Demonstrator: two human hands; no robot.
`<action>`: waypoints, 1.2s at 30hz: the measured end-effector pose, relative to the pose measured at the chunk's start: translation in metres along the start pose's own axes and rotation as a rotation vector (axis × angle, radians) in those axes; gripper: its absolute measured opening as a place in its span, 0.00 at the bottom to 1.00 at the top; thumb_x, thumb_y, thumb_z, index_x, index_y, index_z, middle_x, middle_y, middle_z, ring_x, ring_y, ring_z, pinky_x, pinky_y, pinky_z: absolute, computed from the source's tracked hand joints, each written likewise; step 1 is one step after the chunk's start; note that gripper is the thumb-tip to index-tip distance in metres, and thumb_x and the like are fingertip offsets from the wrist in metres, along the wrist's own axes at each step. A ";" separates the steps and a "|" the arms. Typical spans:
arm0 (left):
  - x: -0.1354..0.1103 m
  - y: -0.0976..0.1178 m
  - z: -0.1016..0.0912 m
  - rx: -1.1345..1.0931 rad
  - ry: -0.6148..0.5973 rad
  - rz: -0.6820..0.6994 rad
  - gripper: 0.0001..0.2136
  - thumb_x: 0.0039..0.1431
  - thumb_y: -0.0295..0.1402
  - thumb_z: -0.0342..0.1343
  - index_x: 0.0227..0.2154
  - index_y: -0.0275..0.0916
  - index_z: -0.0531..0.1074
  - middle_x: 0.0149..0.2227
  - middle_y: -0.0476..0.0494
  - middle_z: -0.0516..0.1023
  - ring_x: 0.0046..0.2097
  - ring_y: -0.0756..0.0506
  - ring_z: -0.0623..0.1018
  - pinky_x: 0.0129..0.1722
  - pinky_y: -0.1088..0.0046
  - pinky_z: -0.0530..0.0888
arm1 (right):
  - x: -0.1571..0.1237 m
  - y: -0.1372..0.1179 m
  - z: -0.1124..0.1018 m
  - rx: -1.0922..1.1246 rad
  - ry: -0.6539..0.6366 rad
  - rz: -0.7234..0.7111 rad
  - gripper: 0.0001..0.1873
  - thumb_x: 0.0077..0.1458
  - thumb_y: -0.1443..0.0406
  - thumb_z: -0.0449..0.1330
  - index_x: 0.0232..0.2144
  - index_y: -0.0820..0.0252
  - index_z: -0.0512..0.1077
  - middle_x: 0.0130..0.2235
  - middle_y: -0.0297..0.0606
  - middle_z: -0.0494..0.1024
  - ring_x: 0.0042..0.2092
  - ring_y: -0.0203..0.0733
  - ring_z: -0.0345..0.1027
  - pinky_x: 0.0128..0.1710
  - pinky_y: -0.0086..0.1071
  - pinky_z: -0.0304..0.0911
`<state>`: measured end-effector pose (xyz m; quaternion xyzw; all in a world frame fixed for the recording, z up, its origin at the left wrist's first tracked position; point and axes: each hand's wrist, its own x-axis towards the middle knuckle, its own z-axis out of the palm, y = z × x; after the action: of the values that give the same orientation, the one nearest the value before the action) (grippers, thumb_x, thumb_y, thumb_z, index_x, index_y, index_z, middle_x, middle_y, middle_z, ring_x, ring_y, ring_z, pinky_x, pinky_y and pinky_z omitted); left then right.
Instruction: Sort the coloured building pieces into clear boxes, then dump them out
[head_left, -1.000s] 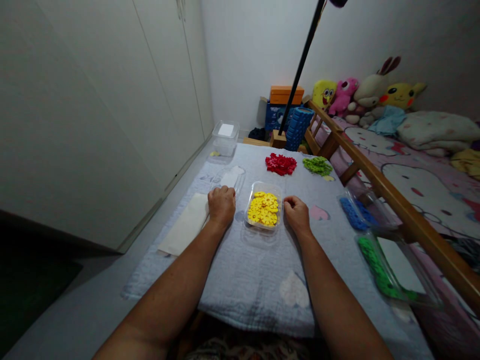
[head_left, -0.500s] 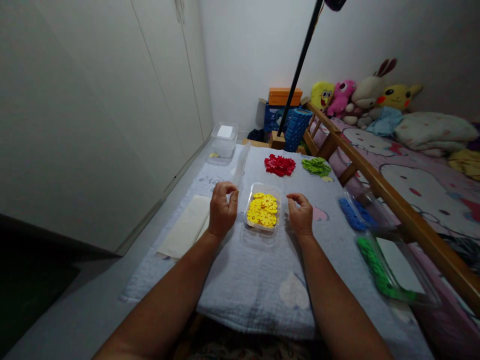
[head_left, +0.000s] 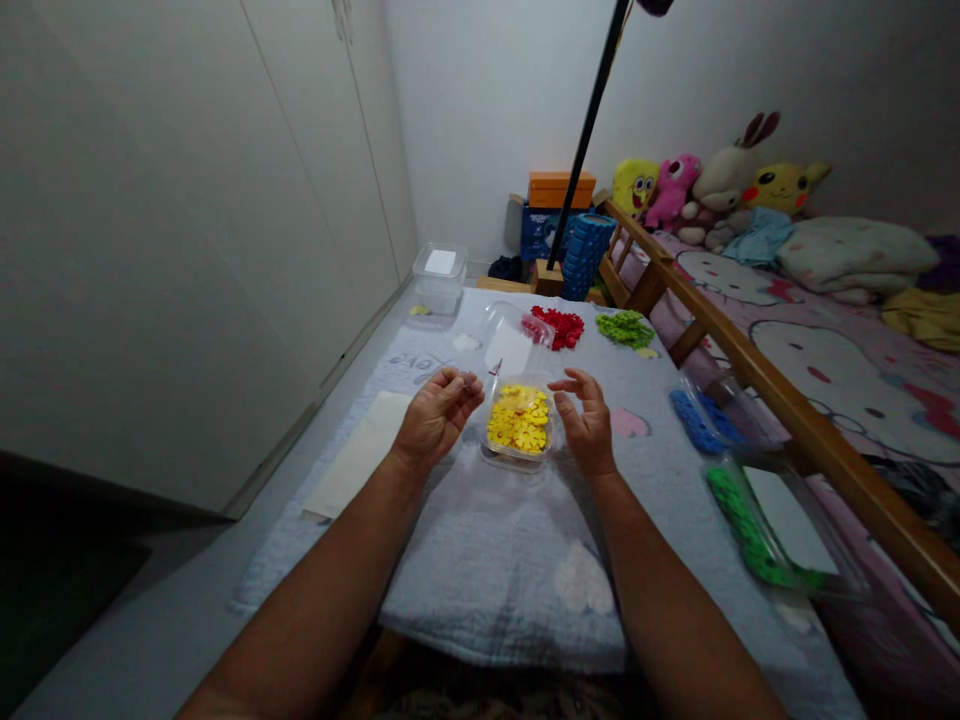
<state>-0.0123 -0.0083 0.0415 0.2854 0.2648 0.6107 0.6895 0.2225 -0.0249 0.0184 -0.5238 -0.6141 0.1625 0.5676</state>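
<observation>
A clear plastic box filled with yellow flower-shaped pieces stands on the cloth between my hands. At its far side is a clear lid with a white label, tilted up and partly overlapping my view of the red pieces. My left hand is at the box's left side, thumb and fingers pinched together; what they hold, if anything, is too small to make out. By the right rim is my right hand, its fingers curved and apart, with nothing visible in them.
Red pieces and light green pieces lie in piles at the back. Boxes of blue and green pieces line the right edge by the wooden bed rail. Folded cream cloth lies left; empty-looking containers stand behind.
The clear lid, earlier seen edge-on left of the box, now shows its face behind it. My right hand has moved left to the box and its fingers have spread.
</observation>
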 end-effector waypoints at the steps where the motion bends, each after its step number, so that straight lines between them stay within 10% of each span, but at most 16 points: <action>1: -0.002 -0.001 0.001 0.008 -0.026 -0.033 0.15 0.49 0.31 0.74 0.31 0.38 0.71 0.35 0.49 0.79 0.37 0.52 0.80 0.43 0.75 0.80 | 0.000 -0.001 0.001 0.044 -0.018 0.029 0.23 0.61 0.54 0.60 0.55 0.56 0.69 0.43 0.40 0.83 0.49 0.49 0.74 0.58 0.48 0.63; 10: -0.007 -0.004 0.002 0.312 -0.164 -0.078 0.15 0.44 0.38 0.72 0.29 0.37 0.73 0.31 0.48 0.77 0.31 0.51 0.76 0.31 0.77 0.75 | 0.000 -0.007 0.004 0.064 0.015 0.135 0.26 0.52 0.59 0.62 0.54 0.56 0.67 0.30 0.27 0.73 0.34 0.40 0.69 0.41 0.36 0.65; 17: -0.006 -0.009 -0.003 0.781 -0.075 0.103 0.19 0.59 0.50 0.55 0.22 0.39 0.69 0.23 0.51 0.68 0.24 0.52 0.62 0.25 0.75 0.59 | 0.001 -0.006 0.003 0.033 -0.042 0.199 0.25 0.49 0.61 0.57 0.50 0.59 0.70 0.25 0.23 0.65 0.27 0.37 0.60 0.32 0.31 0.58; 36: 0.001 -0.003 -0.009 1.487 -0.190 0.018 0.16 0.55 0.38 0.52 0.14 0.41 0.63 0.18 0.49 0.63 0.25 0.48 0.64 0.29 0.69 0.53 | 0.003 -0.006 -0.008 -0.343 -0.313 0.245 0.29 0.45 0.64 0.54 0.52 0.62 0.73 0.21 0.25 0.66 0.25 0.39 0.62 0.29 0.31 0.53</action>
<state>-0.0164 -0.0068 0.0329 0.7299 0.5446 0.2491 0.3296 0.2269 -0.0282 0.0270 -0.6511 -0.6450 0.2027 0.3447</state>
